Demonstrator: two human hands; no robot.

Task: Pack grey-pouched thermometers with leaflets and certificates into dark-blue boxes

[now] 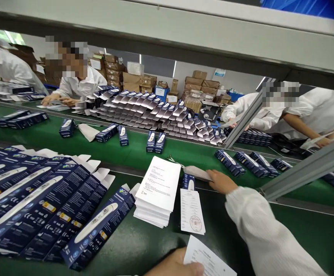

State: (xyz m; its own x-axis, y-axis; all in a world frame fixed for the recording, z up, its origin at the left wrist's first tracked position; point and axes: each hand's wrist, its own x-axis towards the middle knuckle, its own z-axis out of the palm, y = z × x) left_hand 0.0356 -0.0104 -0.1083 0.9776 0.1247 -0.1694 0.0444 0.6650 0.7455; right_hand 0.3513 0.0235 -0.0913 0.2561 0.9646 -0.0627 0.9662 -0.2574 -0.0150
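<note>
At the bottom centre, my left hand (178, 263) grips a printed leaflet (208, 258) between thumb and fingers. My right hand (222, 181) reaches to the belt's near edge and holds a pale pouch (198, 172). Just below that pouch stands a small blue box (188, 181), with a stack of stamped slips (191, 211) in front of it. Left of the slips lies a thick stack of leaflets (158, 184). A blue thermometer box (97, 230) with open flaps leans beside a row of similar boxes (34, 191).
A green conveyor belt (178, 153) crosses the view, carrying several blue boxes (156, 142) and another pouch (88, 132). Beyond it are piled open boxes (143, 109) and people in white coats. A metal post (301, 168) slants at the right, under an overhead beam (167, 34).
</note>
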